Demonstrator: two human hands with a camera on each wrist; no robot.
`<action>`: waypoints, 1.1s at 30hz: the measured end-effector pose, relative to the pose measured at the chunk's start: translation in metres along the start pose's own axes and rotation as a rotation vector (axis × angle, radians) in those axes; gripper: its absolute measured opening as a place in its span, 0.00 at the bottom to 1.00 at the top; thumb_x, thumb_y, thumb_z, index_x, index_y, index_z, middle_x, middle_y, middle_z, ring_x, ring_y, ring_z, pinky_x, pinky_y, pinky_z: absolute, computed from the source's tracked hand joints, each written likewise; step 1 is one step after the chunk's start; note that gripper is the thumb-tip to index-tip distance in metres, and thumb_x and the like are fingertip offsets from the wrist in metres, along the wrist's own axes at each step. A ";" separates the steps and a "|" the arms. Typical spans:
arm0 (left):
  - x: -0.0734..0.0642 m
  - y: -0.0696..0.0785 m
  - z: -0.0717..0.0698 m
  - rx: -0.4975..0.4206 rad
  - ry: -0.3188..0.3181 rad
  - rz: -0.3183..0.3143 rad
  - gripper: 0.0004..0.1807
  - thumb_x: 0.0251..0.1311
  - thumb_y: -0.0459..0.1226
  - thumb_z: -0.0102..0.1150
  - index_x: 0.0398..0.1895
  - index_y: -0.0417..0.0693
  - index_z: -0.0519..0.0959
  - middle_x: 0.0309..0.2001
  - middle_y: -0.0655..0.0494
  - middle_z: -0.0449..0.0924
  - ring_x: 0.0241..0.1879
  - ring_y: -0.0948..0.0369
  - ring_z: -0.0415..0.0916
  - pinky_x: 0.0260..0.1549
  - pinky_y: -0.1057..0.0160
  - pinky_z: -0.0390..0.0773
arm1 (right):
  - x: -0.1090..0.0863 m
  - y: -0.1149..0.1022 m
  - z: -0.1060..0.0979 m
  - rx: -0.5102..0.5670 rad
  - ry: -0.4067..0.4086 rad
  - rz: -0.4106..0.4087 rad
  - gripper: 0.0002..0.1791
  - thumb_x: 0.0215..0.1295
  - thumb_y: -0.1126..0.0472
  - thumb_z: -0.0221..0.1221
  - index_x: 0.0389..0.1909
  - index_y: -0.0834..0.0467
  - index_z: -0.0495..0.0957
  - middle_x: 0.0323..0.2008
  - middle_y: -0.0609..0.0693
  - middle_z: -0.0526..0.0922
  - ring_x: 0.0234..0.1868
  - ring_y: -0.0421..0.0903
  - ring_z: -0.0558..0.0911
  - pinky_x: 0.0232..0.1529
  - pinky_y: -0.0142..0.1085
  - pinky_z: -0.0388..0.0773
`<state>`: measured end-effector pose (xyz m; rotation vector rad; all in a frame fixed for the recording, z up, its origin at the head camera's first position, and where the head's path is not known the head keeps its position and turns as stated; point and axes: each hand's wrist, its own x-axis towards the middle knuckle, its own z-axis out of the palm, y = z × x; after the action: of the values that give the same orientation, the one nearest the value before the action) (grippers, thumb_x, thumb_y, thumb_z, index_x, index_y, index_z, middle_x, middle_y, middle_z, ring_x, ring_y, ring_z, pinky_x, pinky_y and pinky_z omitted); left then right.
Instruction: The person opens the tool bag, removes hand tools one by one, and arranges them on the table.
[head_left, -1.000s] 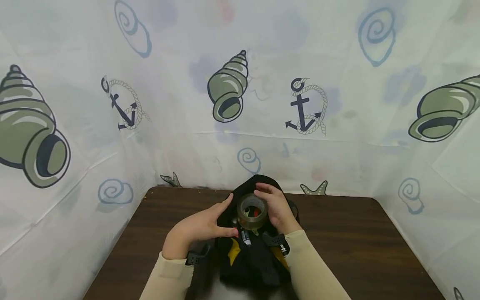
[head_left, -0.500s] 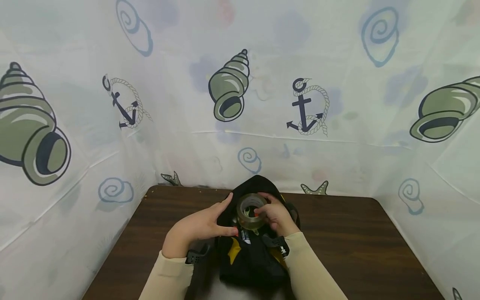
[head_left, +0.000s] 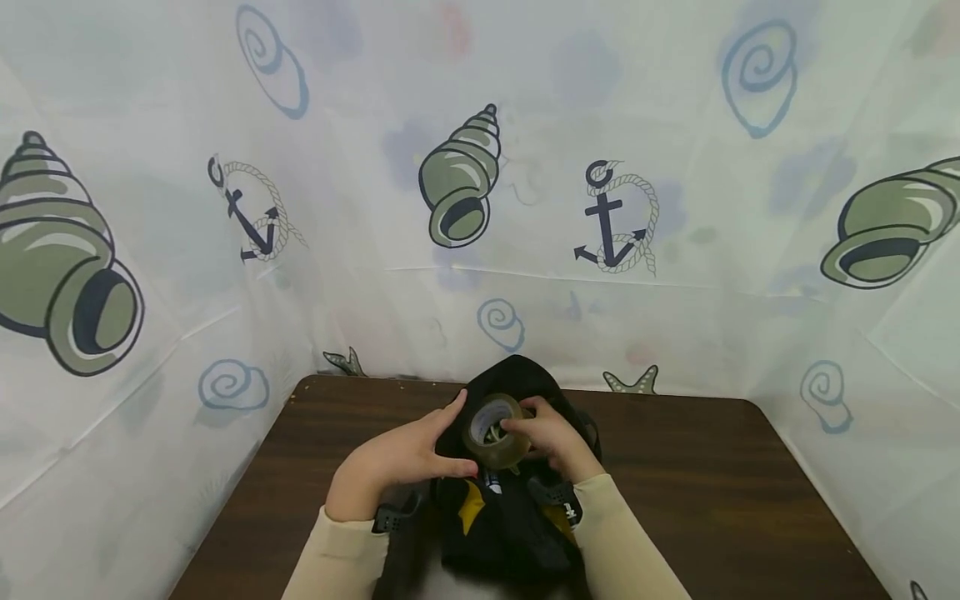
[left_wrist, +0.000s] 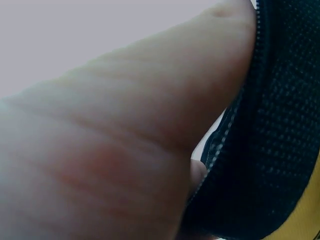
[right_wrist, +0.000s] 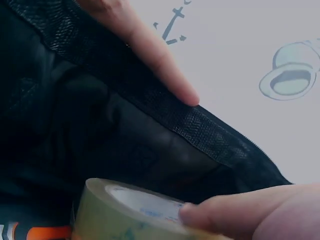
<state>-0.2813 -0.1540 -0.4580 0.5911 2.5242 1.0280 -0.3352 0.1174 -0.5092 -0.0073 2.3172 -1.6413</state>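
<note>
On the dark wooden counter [head_left: 697, 475], the black bag [head_left: 510, 533] gapes, its sides hemming in the fingers; the left hand [head_left: 393, 457], thumb and forefinger spread, braces its edge without clenching. The right hand's [head_left: 553, 437] grip now pinches the roll of tape [head_left: 491, 457], thumb in its core, and the roll, at the bag's mouth, has tipped slightly leftward, seemingly under control. A white-labelled tube [head_left: 492, 481] and something orange [right_wrist: 49, 233] sit close by.
</note>
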 end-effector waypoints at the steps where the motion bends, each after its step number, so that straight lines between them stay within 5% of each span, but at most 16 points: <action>1: 0.000 0.000 0.000 -0.006 0.000 0.003 0.65 0.65 0.67 0.70 0.91 0.70 0.36 0.91 0.55 0.41 0.89 0.46 0.48 0.82 0.34 0.59 | -0.001 -0.001 0.000 -0.012 -0.004 -0.020 0.39 0.74 0.47 0.69 0.78 0.59 0.67 0.71 0.65 0.75 0.63 0.61 0.83 0.57 0.57 0.87; 7: -0.001 -0.003 0.000 -0.019 -0.018 -0.004 0.65 0.65 0.67 0.69 0.91 0.71 0.35 0.91 0.54 0.41 0.89 0.45 0.48 0.81 0.32 0.59 | -0.014 -0.019 -0.001 -0.152 0.092 -0.098 0.31 0.73 0.44 0.71 0.71 0.49 0.76 0.67 0.59 0.81 0.45 0.53 0.86 0.39 0.46 0.88; 14: -0.005 -0.003 -0.002 -0.038 -0.015 0.007 0.66 0.64 0.64 0.73 0.91 0.71 0.34 0.91 0.53 0.40 0.89 0.43 0.48 0.80 0.32 0.60 | -0.044 -0.059 -0.010 -0.366 0.206 -0.183 0.32 0.72 0.41 0.70 0.71 0.48 0.77 0.58 0.58 0.87 0.32 0.49 0.83 0.30 0.42 0.83; 21: -0.003 -0.001 -0.003 -0.043 -0.036 0.020 0.67 0.64 0.64 0.73 0.91 0.71 0.34 0.91 0.54 0.38 0.89 0.44 0.45 0.82 0.32 0.58 | -0.071 -0.074 -0.025 -0.208 0.236 -0.209 0.31 0.73 0.38 0.69 0.71 0.45 0.76 0.48 0.59 0.85 0.38 0.51 0.85 0.38 0.41 0.87; 28: -0.002 -0.003 -0.002 -0.033 -0.028 0.002 0.67 0.63 0.63 0.75 0.90 0.76 0.33 0.91 0.52 0.38 0.90 0.42 0.40 0.81 0.30 0.56 | -0.071 -0.061 -0.034 -0.020 0.320 -0.326 0.33 0.71 0.35 0.70 0.70 0.46 0.76 0.54 0.59 0.84 0.44 0.51 0.89 0.41 0.42 0.91; 33: -0.003 -0.002 -0.001 -0.048 -0.021 -0.007 0.68 0.62 0.63 0.76 0.90 0.76 0.33 0.91 0.51 0.39 0.90 0.41 0.38 0.81 0.28 0.54 | -0.071 -0.053 -0.048 0.005 0.393 -0.330 0.30 0.73 0.35 0.68 0.63 0.50 0.76 0.57 0.58 0.86 0.43 0.50 0.86 0.39 0.39 0.88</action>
<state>-0.2792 -0.1577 -0.4587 0.5757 2.4744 1.0719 -0.2884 0.1562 -0.4288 -0.0768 2.7215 -1.9541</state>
